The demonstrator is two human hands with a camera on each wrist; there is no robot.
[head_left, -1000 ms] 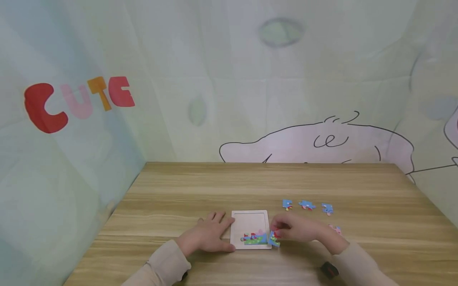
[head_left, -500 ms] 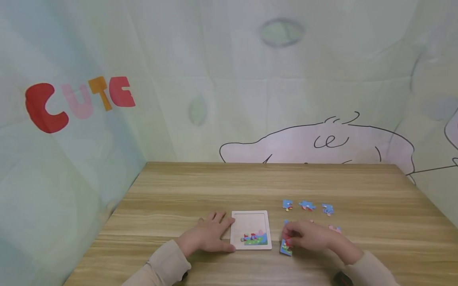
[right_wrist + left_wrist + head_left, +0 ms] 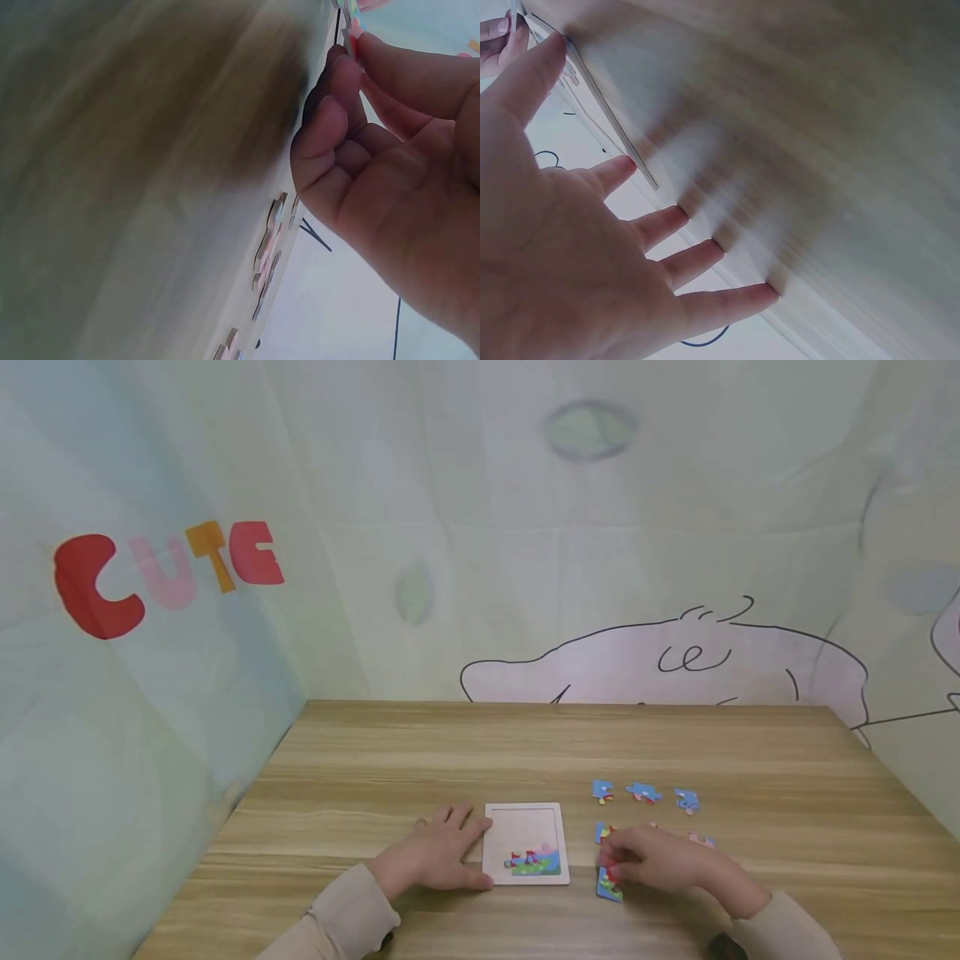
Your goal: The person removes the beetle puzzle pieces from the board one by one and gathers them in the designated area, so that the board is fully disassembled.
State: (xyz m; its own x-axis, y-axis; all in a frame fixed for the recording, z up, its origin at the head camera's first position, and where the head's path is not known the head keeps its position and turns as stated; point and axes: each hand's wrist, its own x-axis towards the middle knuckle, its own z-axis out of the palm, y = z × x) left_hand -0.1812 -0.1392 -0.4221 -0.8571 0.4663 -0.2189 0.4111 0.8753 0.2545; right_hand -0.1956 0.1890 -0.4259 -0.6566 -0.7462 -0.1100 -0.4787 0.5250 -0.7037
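Observation:
My left hand (image 3: 442, 853) lies with fingers spread at the left side of a white puzzle tray (image 3: 522, 828), thumb and index finger on its edge. Inside the tray, joined puzzle pieces (image 3: 538, 863) with green, blue and red print fill the lower right. To the right of it, my right hand (image 3: 654, 858) pinches a puzzle piece (image 3: 609, 890) between thumb and fingers, close over the table. The right wrist view shows that piece (image 3: 352, 34) at the fingertips, mostly cut off by the frame's top. In the left wrist view, the left fingertips (image 3: 681, 214) touch down on the wood.
Three blue pieces lie in a back row, among them a left piece (image 3: 602, 790), a middle piece (image 3: 643, 792) and a right piece (image 3: 686, 800). Nearer pieces, such as a blue one (image 3: 603, 832) and a pink one (image 3: 702, 841), are partly hidden by the right hand. A printed cloth hangs behind the table.
My right hand has moved right and slightly nearer, carrying the puzzle piece away from the tray's right edge. The left hand and the tray have stayed put.

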